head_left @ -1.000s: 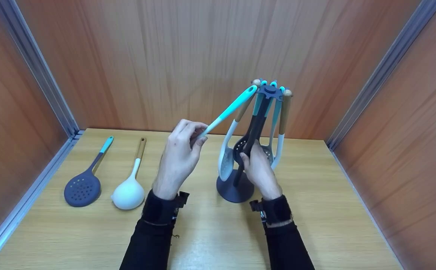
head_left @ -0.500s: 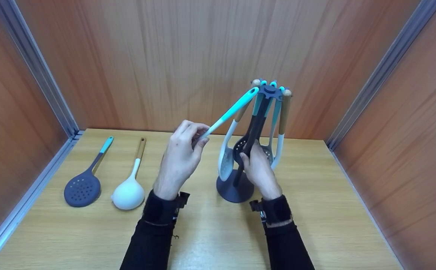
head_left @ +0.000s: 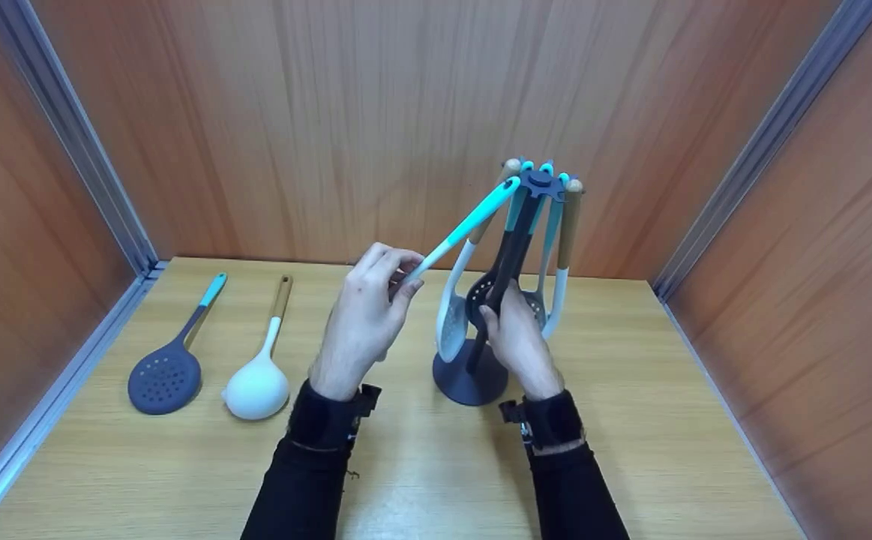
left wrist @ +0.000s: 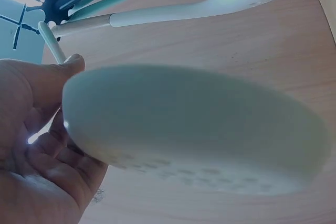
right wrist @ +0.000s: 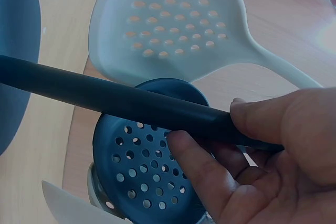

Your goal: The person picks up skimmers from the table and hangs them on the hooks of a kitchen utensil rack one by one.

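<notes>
My left hand (head_left: pixel 368 307) pinches a white skimmer with a turquoise handle (head_left: pixel 473 221) between thumb and fingers. The handle slants up to the right, its looped end right at the hub (head_left: pixel 542 180) of a dark utensil stand. In the left wrist view the skimmer's pale head (left wrist: pixel 194 124) looms large, with blurred holes along its lower side. My right hand (head_left: pixel 519 337) grips the stand's dark post (right wrist: pixel 136 106). Around the post hang several utensils, among them a dark perforated skimmer (right wrist: pixel 152 166) and a pale perforated utensil (right wrist: pixel 173 30) with a wood-tipped handle (left wrist: pixel 84 24).
At the left of the table lie a dark perforated skimmer (head_left: pixel 166 377) with a turquoise handle end and a white ladle (head_left: pixel 257 388) with a wooden handle, bowl down. The stand's round base (head_left: pixel 473 379) rests right of centre. Wood panels (head_left: pixel 376 127) enclose the back and both sides.
My left hand has shifted slightly to the right, bringing the looped end of the skimmer's handle a little right and down against the stand's hub. My right hand stays on the post.
</notes>
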Tool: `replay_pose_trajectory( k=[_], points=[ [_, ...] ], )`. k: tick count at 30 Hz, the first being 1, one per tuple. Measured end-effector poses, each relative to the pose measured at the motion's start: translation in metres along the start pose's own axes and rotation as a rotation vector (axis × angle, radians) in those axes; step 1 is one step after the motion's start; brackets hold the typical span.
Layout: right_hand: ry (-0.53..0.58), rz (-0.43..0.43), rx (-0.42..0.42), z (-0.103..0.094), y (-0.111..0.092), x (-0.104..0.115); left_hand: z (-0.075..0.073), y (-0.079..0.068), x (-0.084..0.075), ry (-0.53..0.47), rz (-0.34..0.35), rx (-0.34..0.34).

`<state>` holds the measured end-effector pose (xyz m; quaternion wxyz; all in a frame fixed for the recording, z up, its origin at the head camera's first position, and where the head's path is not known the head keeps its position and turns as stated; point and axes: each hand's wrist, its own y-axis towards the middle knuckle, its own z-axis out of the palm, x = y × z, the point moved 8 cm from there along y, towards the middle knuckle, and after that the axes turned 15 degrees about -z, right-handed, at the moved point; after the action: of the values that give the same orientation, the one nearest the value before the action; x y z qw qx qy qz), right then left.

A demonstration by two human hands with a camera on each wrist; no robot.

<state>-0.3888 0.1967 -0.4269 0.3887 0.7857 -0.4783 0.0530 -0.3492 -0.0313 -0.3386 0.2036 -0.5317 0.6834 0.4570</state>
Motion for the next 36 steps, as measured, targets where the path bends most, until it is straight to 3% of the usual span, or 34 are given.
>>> replay_pose_trajectory(
  k=[13, 23, 36],
  points=[
    [0.016, 0.095, 0.067, -0.003, 0.001, 0.007, 0.015, 0.003, 0.003, 0.010, -0.006, 0.058],
    [0.013, 0.074, 0.061, -0.003, 0.001, 0.005, 0.029, 0.003, 0.004, 0.010, 0.022, 0.095],
    [0.028, 0.109, 0.082, -0.002, 0.001, 0.003, 0.047, 0.002, 0.006, 0.032, 0.012, 0.182]
  ],
)
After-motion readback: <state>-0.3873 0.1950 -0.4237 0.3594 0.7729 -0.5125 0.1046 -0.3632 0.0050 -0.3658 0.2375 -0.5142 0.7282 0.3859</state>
